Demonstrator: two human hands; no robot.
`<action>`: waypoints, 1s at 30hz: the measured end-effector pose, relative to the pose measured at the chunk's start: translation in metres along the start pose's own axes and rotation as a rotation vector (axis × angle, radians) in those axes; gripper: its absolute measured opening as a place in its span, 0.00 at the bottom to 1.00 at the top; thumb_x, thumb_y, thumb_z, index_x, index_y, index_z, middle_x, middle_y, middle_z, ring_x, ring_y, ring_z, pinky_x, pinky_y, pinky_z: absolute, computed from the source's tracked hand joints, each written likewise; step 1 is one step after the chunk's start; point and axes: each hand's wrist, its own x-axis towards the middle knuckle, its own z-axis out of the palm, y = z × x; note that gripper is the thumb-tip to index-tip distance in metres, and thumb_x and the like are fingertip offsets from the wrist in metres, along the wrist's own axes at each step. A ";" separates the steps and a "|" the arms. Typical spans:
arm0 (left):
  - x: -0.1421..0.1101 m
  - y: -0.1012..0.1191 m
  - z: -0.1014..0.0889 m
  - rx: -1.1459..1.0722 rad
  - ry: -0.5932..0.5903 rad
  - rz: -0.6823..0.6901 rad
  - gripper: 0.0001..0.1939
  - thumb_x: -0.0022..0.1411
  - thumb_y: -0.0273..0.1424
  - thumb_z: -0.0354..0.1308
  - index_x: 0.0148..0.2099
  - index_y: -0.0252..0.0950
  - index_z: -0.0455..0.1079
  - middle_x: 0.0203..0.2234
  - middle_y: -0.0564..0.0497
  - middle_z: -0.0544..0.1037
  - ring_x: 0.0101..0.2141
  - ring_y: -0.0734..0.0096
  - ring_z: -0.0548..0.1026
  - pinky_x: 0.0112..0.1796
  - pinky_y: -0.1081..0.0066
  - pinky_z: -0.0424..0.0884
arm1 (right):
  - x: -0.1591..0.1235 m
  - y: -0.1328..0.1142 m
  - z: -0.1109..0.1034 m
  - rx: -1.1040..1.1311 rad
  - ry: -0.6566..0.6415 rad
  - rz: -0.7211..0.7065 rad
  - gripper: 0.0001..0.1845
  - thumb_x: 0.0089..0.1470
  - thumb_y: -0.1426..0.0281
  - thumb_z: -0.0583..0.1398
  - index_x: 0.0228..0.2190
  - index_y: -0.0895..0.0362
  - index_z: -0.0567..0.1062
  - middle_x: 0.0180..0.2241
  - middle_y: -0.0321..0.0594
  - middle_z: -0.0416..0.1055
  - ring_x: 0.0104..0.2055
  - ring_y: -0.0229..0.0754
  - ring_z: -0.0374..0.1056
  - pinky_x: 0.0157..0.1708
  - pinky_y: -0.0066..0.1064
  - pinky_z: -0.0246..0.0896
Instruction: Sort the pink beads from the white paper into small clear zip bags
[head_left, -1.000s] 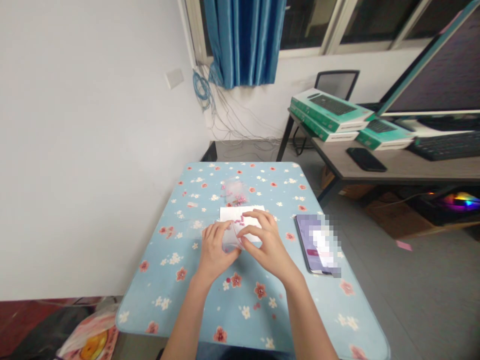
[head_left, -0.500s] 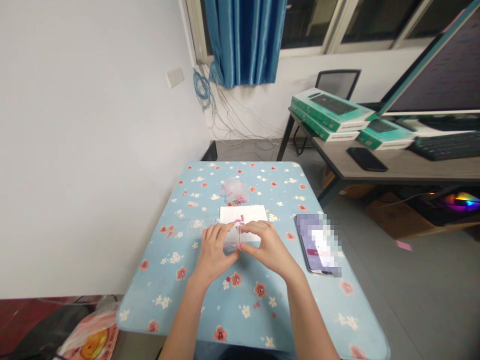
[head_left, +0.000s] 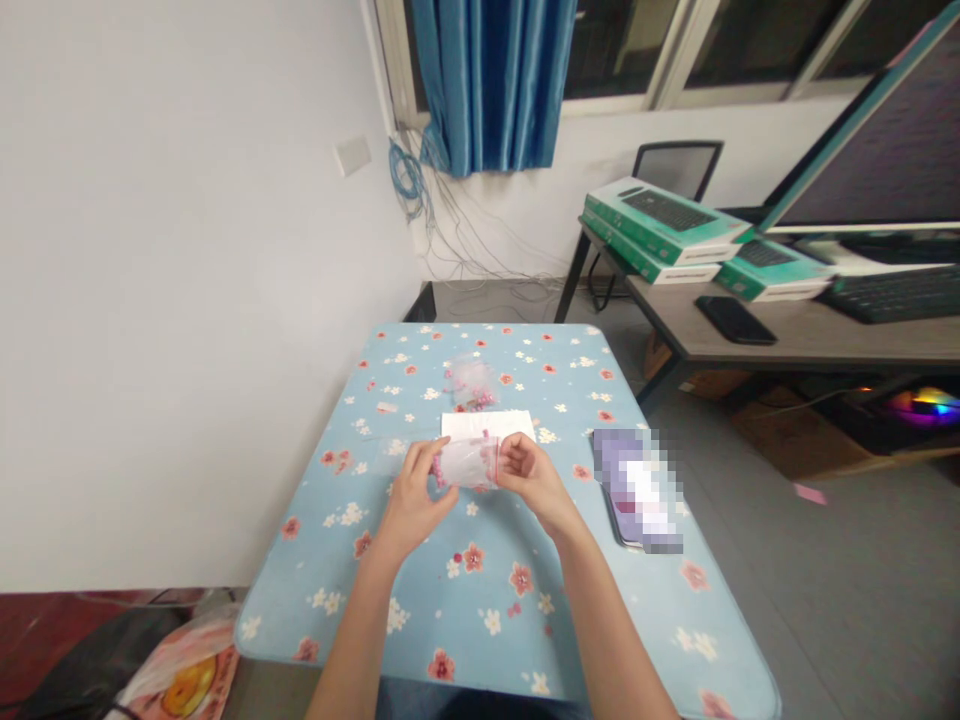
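Left hand (head_left: 412,497) and right hand (head_left: 534,478) pinching clear zip bag (head_left: 466,464), fingers gripping both sides, centre frame, over white paper (head_left: 487,424). Bag light, limp, slippery; safest hold at red-striped edge.

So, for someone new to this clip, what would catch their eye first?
First comes the clear plastic bag of pink beads, held up between the left hand and right hand near the table's middle. Around them spreads the pale blue floral tablecloth. Higher up, a bright blue curtain hangs at the window.
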 end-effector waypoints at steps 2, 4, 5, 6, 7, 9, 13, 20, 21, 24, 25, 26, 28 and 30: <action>0.000 0.001 0.000 -0.025 0.003 -0.020 0.29 0.53 0.22 0.54 0.57 0.41 0.59 0.45 0.49 0.67 0.44 0.68 0.69 0.46 0.67 0.68 | 0.001 0.007 0.006 0.174 0.057 0.066 0.17 0.38 0.75 0.66 0.31 0.54 0.66 0.28 0.31 0.73 0.28 0.36 0.69 0.29 0.26 0.63; 0.001 0.001 0.000 -0.045 0.009 -0.039 0.30 0.53 0.22 0.53 0.58 0.42 0.58 0.44 0.49 0.66 0.42 0.70 0.70 0.45 0.67 0.68 | 0.001 0.013 0.011 0.300 0.104 0.140 0.19 0.39 0.76 0.65 0.35 0.54 0.68 0.32 0.34 0.76 0.30 0.37 0.71 0.30 0.27 0.65; 0.001 0.001 0.000 -0.053 0.012 -0.046 0.30 0.52 0.21 0.53 0.58 0.42 0.58 0.44 0.50 0.66 0.41 0.71 0.70 0.45 0.67 0.69 | 0.001 0.016 0.013 0.353 0.117 0.180 0.19 0.40 0.76 0.65 0.37 0.55 0.69 0.34 0.37 0.77 0.33 0.38 0.72 0.32 0.28 0.67; 0.001 0.001 -0.001 -0.060 0.016 -0.051 0.31 0.52 0.21 0.53 0.58 0.43 0.58 0.44 0.50 0.66 0.39 0.71 0.70 0.45 0.67 0.69 | 0.001 0.018 0.015 0.403 0.124 0.216 0.19 0.42 0.77 0.64 0.38 0.56 0.71 0.37 0.39 0.77 0.35 0.38 0.73 0.34 0.28 0.68; 0.002 0.001 -0.002 -0.065 0.018 -0.053 0.31 0.52 0.21 0.53 0.59 0.43 0.57 0.44 0.50 0.66 0.39 0.72 0.70 0.44 0.67 0.69 | 0.002 0.021 0.017 0.450 0.130 0.244 0.18 0.43 0.77 0.64 0.39 0.57 0.72 0.38 0.41 0.77 0.37 0.39 0.73 0.36 0.28 0.68; 0.002 0.000 -0.003 -0.073 0.017 -0.048 0.32 0.52 0.21 0.53 0.60 0.44 0.56 0.44 0.50 0.66 0.37 0.73 0.69 0.44 0.67 0.70 | 0.003 0.026 0.020 0.538 0.138 0.276 0.16 0.44 0.79 0.63 0.38 0.59 0.73 0.39 0.42 0.77 0.38 0.39 0.74 0.37 0.27 0.70; 0.003 0.002 -0.008 -0.098 0.008 -0.043 0.33 0.53 0.21 0.53 0.61 0.44 0.55 0.45 0.50 0.65 0.34 0.75 0.68 0.42 0.68 0.70 | 0.007 0.038 0.024 0.701 0.150 0.283 0.16 0.44 0.83 0.60 0.37 0.57 0.73 0.34 0.37 0.77 0.35 0.36 0.75 0.35 0.26 0.72; 0.003 0.010 -0.016 -0.109 -0.020 -0.006 0.31 0.55 0.21 0.52 0.60 0.46 0.57 0.47 0.50 0.65 0.35 0.76 0.70 0.43 0.68 0.70 | 0.010 0.046 0.028 0.881 0.191 0.399 0.11 0.49 0.79 0.57 0.36 0.59 0.73 0.31 0.40 0.78 0.34 0.37 0.75 0.35 0.26 0.74; 0.003 0.011 -0.017 -0.101 -0.030 0.004 0.30 0.55 0.22 0.51 0.59 0.45 0.58 0.47 0.50 0.66 0.35 0.76 0.70 0.43 0.68 0.70 | 0.009 0.046 0.029 0.893 0.210 0.414 0.11 0.50 0.80 0.56 0.36 0.59 0.73 0.31 0.40 0.78 0.34 0.37 0.76 0.34 0.26 0.74; 0.003 0.012 -0.018 -0.075 -0.035 0.025 0.25 0.56 0.22 0.52 0.56 0.43 0.63 0.46 0.49 0.67 0.36 0.75 0.71 0.44 0.68 0.70 | 0.009 0.044 0.031 0.919 0.262 0.450 0.12 0.50 0.80 0.54 0.36 0.60 0.73 0.31 0.41 0.78 0.33 0.37 0.76 0.33 0.26 0.74; 0.003 0.011 -0.018 -0.068 -0.031 0.028 0.24 0.56 0.23 0.52 0.55 0.42 0.64 0.46 0.49 0.68 0.37 0.74 0.71 0.44 0.67 0.70 | 0.010 0.043 0.032 0.926 0.272 0.461 0.12 0.50 0.80 0.54 0.36 0.60 0.73 0.30 0.41 0.78 0.33 0.37 0.76 0.33 0.26 0.74; 0.003 0.011 -0.018 -0.063 -0.028 0.028 0.24 0.56 0.23 0.52 0.55 0.42 0.65 0.46 0.49 0.68 0.38 0.73 0.71 0.45 0.67 0.70 | 0.010 0.042 0.032 0.933 0.279 0.468 0.12 0.50 0.80 0.53 0.36 0.60 0.73 0.30 0.42 0.78 0.32 0.37 0.76 0.33 0.26 0.74; 0.003 0.011 -0.018 -0.064 -0.015 0.028 0.24 0.56 0.23 0.52 0.55 0.42 0.65 0.46 0.49 0.69 0.41 0.71 0.71 0.45 0.67 0.69 | 0.011 0.041 0.033 0.951 0.294 0.473 0.12 0.49 0.81 0.53 0.35 0.61 0.73 0.30 0.42 0.78 0.32 0.37 0.76 0.32 0.26 0.74; 0.003 0.011 -0.018 -0.082 0.003 0.033 0.24 0.56 0.23 0.52 0.55 0.42 0.66 0.45 0.49 0.69 0.40 0.72 0.71 0.45 0.67 0.69 | 0.011 0.040 0.033 0.974 0.313 0.464 0.11 0.49 0.81 0.53 0.33 0.61 0.72 0.28 0.42 0.77 0.30 0.37 0.75 0.31 0.26 0.73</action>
